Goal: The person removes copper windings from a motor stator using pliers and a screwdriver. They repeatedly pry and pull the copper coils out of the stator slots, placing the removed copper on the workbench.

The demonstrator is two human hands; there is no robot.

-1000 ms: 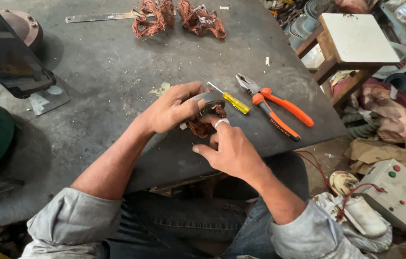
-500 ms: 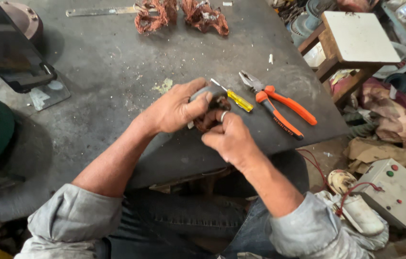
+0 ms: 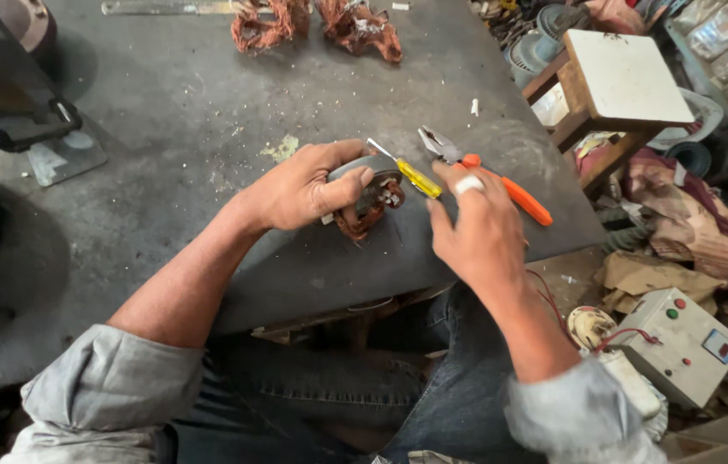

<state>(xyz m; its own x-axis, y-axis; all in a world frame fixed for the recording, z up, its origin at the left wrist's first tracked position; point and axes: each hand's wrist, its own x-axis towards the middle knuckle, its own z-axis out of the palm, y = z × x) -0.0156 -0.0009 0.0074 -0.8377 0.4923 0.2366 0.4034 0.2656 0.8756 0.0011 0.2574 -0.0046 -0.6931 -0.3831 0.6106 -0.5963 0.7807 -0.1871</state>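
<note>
The left grip [image 3: 308, 185] closes on a grey metal motor part [image 3: 370, 193] with rusty, copper-brown windings showing below it. Just right of that grip lies a screwdriver [image 3: 407, 172] with a clear yellow handle, and beyond it pliers [image 3: 501, 185] with bright orange handles and dull steel jaws — partly hidden by the right grip [image 3: 475, 232], which wears a pale silver ring [image 3: 469, 184]. The desk [image 3: 175, 129] is dark grey, scuffed and mottled. Far above both grips sit two reddish-copper wire bundles [image 3: 316, 21]. Right of the right grip stand a white-topped wooden stool [image 3: 626, 77] and a cream control box [image 3: 682, 344] with red and green buttons. Both sleeves [image 3: 115, 387] are pale grey — the jeans [image 3: 364, 404] dark blue.
</note>
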